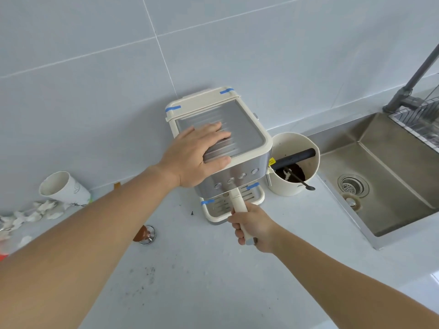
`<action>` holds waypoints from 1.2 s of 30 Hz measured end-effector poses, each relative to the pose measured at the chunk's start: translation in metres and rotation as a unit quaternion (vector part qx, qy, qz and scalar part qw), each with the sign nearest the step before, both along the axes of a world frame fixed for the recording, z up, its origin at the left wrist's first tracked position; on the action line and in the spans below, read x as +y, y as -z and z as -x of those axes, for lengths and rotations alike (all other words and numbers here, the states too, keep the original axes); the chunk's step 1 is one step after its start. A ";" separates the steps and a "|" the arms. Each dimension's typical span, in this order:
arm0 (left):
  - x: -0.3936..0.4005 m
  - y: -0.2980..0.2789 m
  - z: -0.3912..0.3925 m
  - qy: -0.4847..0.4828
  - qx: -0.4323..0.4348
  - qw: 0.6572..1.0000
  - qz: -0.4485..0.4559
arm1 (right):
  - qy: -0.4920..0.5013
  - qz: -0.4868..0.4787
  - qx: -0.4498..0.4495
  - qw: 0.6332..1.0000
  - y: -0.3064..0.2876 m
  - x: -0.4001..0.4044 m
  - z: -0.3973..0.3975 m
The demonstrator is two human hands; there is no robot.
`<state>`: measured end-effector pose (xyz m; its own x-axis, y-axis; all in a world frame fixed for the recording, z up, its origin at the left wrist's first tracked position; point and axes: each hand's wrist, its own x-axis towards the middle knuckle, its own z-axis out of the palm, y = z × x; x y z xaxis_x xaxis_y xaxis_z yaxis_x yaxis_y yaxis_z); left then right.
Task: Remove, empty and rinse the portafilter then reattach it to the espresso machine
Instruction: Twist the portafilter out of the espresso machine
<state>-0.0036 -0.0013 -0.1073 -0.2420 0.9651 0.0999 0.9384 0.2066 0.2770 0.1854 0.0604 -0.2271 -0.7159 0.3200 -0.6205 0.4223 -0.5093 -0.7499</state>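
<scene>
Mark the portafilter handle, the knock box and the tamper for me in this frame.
portafilter handle (238, 205), head view, on the cream shaft above the right hand's grip.
knock box (293, 187), head view, on its cream front wall.
tamper (147, 236), head view, on its metal base.

White counter (213, 281), espresso machine (237, 176), knock box (294, 186), tamper (146, 235)

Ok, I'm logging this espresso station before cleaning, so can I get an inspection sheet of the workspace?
Surface: pale stone counter, dark coffee specks scattered.
Job's things: cream and steel espresso machine; cream portafilter handle under its front; steel sink at right.
Clutter: cream knock bin holding grounds and a spoon; brown-handled tamper; tipped white cup.
Grippers: left hand flat on machine top; right hand gripping handle.
Cables: nothing seen.
Surroundings: grey tiled wall, grey faucet.
</scene>
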 end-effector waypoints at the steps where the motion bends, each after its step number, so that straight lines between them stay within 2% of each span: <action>1: 0.000 0.001 0.000 0.000 0.002 1.000 -0.003 | 0.006 -0.003 -0.002 1.000 0.002 -0.001 0.001; 14: 0.002 0.008 0.002 0.002 0.023 0.999 -0.024 | 0.081 -0.056 -0.039 0.994 0.005 -0.019 0.011; 21: 0.000 0.003 0.002 0.010 0.023 1.000 -0.015 | 0.237 0.041 0.023 0.970 0.010 -0.082 0.067; 27: 0.002 0.005 0.004 0.010 0.019 1.000 -0.007 | 0.239 0.115 0.106 0.958 0.017 -0.090 0.088; 36: 0.002 0.007 0.006 0.011 0.018 1.000 -0.013 | 0.284 0.147 0.100 0.942 0.026 -0.100 0.110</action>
<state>-0.0095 0.0012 -0.1141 -0.2175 0.9670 0.1325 0.9518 0.1800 0.2484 0.0753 -0.0398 -0.2529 -0.5928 0.5229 -0.6125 -0.1161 -0.8081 -0.5775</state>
